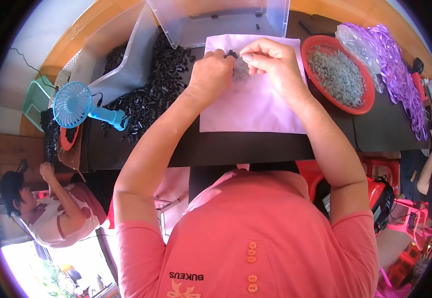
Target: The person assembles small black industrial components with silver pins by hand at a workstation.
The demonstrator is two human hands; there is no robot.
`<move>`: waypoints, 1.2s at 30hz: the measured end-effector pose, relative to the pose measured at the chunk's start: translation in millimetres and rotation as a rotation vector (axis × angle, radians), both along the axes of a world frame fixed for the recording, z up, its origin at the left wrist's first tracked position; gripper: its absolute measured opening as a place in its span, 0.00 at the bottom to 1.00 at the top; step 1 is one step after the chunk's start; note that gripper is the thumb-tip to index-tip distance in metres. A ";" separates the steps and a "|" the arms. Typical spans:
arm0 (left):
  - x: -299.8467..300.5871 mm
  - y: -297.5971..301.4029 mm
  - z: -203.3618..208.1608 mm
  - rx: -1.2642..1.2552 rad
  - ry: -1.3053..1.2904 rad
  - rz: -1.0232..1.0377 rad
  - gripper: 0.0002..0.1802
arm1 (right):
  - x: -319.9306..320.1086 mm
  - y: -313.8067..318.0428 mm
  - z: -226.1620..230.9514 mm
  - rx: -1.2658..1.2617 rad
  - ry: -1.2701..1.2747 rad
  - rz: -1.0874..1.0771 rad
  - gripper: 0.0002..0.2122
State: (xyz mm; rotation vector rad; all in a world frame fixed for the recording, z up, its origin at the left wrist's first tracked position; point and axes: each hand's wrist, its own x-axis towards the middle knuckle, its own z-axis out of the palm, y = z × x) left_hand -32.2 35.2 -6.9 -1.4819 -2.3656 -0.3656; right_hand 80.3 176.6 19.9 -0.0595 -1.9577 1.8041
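Over a pink cloth (255, 109) my two hands work close together. My left hand (210, 73) is closed, its fingertips gripping a small black plastic piece (231, 53). Just beside it, my right hand (278, 62) is closed in a pinch of thumb and forefinger; whatever lies in that pinch is too small to make out. Beneath and between the hands is a small scatter of fine greyish parts (240, 73) on the cloth, partly hidden by my fingers. Left of the cloth spreads a heap of short black plastic pieces (164, 69) on the dark table.
A red basin (369, 94) of small clear-grey parts stands right, beside a clear bag (357, 47) and purple straps (395, 64). Clear bins (221, 32) sit behind and left. A blue handheld fan (73, 104) lies left. One person (62, 213) sits left, another (424, 174) right.
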 end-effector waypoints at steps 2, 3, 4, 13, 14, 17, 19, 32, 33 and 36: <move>-1.6 4.4 2.6 -0.044 0.025 0.009 0.04 | 0.5 0.6 1.3 0.008 -0.001 -0.005 0.02; -3.6 5.9 1.7 -0.047 0.010 -0.008 0.04 | 0.5 0.6 1.8 0.015 -0.005 -0.012 0.02; -5.1 7.6 0.5 -0.049 -0.007 -0.027 0.04 | 0.1 1.0 1.5 0.017 -0.001 -0.013 0.02; -5.2 4.9 1.4 -0.026 -0.050 -0.057 0.04 | -0.1 6.1 -2.4 0.052 -0.022 0.011 0.03; -5.8 5.3 0.6 -0.022 -0.045 -0.055 0.04 | -0.4 6.3 -3.4 0.050 -0.017 0.015 0.03; -4.2 5.4 2.3 -0.008 -0.053 -0.030 0.04 | -0.9 6.3 -1.9 0.036 -0.005 0.009 0.03; 3.7 -2.2 4.8 0.289 -0.445 -0.077 0.06 | -0.3 6.0 0.3 0.022 0.002 -0.004 0.03; 43.9 -17.2 28.5 0.833 -1.533 -0.083 0.09 | 0.9 -12.0 -3.3 -0.071 0.047 0.015 0.01; 42.3 -17.8 25.4 0.840 -1.537 -0.081 0.09 | 1.5 -12.5 -2.5 -0.057 0.031 0.015 0.01; 38.3 -18.9 17.6 0.874 -1.620 -0.086 0.09 | 1.4 -11.5 -4.6 0.000 0.008 0.009 0.00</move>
